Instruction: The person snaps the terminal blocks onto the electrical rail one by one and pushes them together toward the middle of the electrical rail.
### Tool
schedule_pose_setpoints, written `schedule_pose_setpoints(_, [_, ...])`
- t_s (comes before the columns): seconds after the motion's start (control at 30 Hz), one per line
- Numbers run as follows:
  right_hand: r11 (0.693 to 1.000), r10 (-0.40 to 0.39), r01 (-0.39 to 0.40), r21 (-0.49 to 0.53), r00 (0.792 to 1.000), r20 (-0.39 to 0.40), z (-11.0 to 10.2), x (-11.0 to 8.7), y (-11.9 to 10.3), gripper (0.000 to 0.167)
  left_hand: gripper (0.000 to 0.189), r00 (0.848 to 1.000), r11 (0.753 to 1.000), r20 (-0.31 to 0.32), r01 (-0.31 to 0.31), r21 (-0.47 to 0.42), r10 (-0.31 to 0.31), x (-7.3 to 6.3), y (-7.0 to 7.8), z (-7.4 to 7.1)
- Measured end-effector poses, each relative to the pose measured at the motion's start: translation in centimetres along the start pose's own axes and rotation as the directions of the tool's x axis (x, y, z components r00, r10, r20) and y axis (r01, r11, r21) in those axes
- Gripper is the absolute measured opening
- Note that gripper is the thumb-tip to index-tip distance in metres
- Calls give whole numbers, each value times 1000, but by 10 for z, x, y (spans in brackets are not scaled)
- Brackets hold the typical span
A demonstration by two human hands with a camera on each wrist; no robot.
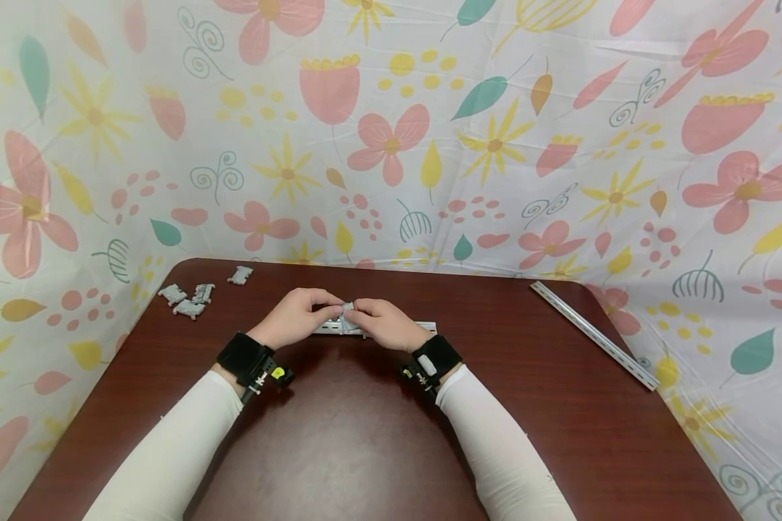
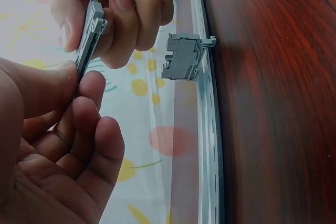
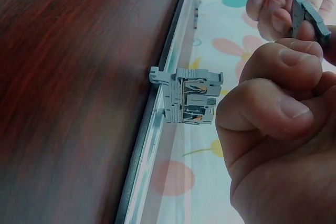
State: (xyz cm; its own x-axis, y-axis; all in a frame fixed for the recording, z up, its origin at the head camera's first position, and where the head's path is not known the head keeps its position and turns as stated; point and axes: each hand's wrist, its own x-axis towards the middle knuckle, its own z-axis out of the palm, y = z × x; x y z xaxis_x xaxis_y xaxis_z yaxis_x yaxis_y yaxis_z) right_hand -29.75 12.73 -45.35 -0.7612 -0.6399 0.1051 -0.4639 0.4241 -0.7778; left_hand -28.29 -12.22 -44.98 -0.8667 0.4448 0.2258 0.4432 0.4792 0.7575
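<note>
A grey terminal block [image 2: 90, 38] is held up between both hands, just above and away from a slotted metal DIN rail [image 2: 208, 140]. My left hand [image 1: 297, 316] pinches one end of it between thumb and index finger, the other fingers loosely bent. The thumb and fingers of my right hand [image 1: 389, 324] grip its other end. Another grey terminal block [image 3: 191, 98] sits upright on the rail, standing across it; its side facing the right wrist view shows copper-coloured contacts. In the head view the hands partly cover the rail and both blocks.
Several grey terminal blocks [image 1: 189, 308] lie at the table's far left, one of them [image 1: 240, 275] apart from the others. A longer slotted rail [image 1: 593, 336] lies slanted along the right edge. Behind the dark wooden table [image 1: 339, 434] hangs a flowered cloth [image 1: 391, 145].
</note>
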Motion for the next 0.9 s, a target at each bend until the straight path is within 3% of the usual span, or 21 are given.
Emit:
schedule_pose_setpoints(0.27, [999,14,-15,-28,1000,-20,-3,-1,1,40,26,998,998,26,52,28,-53,0,-5,1])
schedule_pose_setpoints(0.43, [998,31,-35,-56,997,-65,-8,-2,4,42,31,996,989,47,65,136,-72,-1,-6,2])
schedule_pose_setpoints(0.63, [994,77,-87,-70,989,-130,-13,-3,8,43,42,994,952,88,32,303,-62,0,-8,5])
schedule_pose_setpoints(0.9, [985,132,-150,-89,974,-182,-16,-2,18,41,52,983,909,144,43,415,-112,-3,-11,10])
